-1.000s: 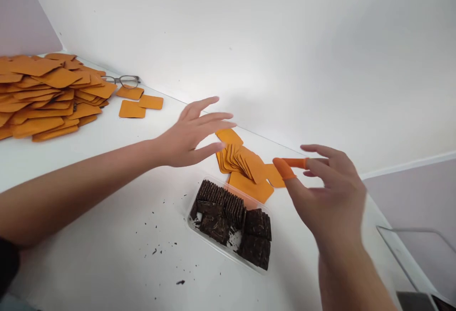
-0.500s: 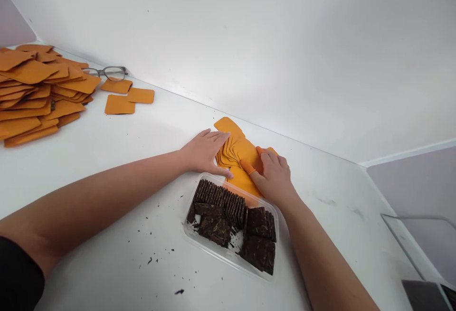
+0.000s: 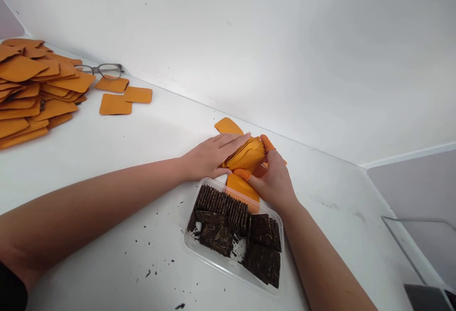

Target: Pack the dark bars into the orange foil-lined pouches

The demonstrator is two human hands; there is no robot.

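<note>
A loose stack of orange paper packets (image 3: 248, 153) is gathered between my two hands, behind the clear plastic box. My left hand (image 3: 213, 155) presses on the stack's left side, fingers laid along it and thumb at the lower edge. Around the right end closes my right hand (image 3: 274, 173), with orange covers on its thumb and index fingertips. Another orange packet (image 3: 226, 125) lies flat beyond the stack, and one more (image 3: 244, 190) sits below it, partly behind the box rim. The clear box (image 3: 228, 268) holds dark brown, flecked squares (image 3: 217, 237), some standing in a row, others flat.
A large heap of orange packets (image 3: 32, 92) fills the far left of the white table. Eyeglasses (image 3: 109, 70) lie beside it, with a few single packets (image 3: 116, 104) nearby. Dark crumbs (image 3: 148, 273) dot the table near me. A white wall (image 3: 228, 40) rises behind.
The orange packets have been drawn together and tilted up into a tighter stack. My left hand has moved right against them, and my right fingers have closed round their right end.
</note>
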